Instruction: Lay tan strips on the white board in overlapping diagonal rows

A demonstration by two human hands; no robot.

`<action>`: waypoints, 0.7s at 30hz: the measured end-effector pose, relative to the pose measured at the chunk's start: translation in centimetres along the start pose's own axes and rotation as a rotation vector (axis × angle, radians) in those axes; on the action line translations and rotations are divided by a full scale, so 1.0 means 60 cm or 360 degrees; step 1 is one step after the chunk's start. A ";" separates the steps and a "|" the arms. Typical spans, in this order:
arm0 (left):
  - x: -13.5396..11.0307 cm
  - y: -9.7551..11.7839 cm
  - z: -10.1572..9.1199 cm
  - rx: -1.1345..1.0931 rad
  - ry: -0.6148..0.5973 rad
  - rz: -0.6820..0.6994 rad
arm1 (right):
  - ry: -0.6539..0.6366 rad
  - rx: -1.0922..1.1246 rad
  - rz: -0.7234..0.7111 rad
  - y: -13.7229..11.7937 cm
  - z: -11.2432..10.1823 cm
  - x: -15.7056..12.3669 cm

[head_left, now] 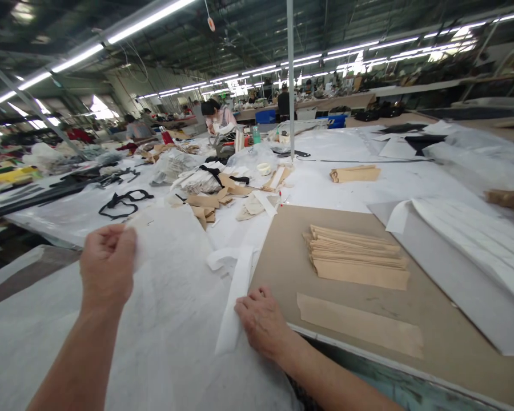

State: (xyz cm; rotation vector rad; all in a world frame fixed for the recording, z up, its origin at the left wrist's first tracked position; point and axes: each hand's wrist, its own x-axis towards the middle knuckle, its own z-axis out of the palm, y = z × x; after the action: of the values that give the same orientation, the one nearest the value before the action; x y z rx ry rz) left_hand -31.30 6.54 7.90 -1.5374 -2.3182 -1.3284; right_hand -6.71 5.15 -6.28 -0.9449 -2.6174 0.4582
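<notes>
My left hand (107, 265) is raised over the table, its fingers pinched on the edge of a thin white fabric sheet (171, 285) that spreads below. My right hand (263, 319) rests low on the table with fingers curled on a long white fabric strip (235, 297), near the left edge of a brown cardboard board (282, 257). On that board lies a stack of tan pattern pieces (355, 257), and a single tan strip (360, 325) lies nearer to me.
White folded strips on a grey sheet (475, 251) lie at right. Tan pieces (205, 205), black straps (122, 202) and white bundles (201, 180) litter the table beyond. A metal pole (290, 80) rises mid-table. A seated person (218, 117) works farther back.
</notes>
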 end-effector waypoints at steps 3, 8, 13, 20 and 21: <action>-0.069 0.057 0.019 -0.0441 -0.0453 0.0025 | 0.0095 0.0806 0.0265 0.003 -0.028 -0.020; -0.208 0.123 0.055 -0.0686 -0.1566 0.0026 | 0.0010 0.2730 0.0221 -0.001 -0.097 -0.112; -0.279 0.157 0.088 -0.0581 -0.2250 0.0233 | 0.0610 0.2938 0.0796 0.021 -0.101 -0.227; -0.308 0.158 0.157 -0.0376 -0.2448 0.0353 | 0.0831 0.2358 0.1328 0.086 -0.107 -0.360; -0.313 0.160 0.165 -0.0352 -0.2469 0.0361 | 0.0797 0.2261 0.1351 0.092 -0.111 -0.376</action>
State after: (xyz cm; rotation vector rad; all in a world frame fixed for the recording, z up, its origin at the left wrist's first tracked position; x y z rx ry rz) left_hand -10.65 0.90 -1.30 -3.5711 -2.2252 -0.1315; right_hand 15.48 -4.40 -6.74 -1.2156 -0.8289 1.6387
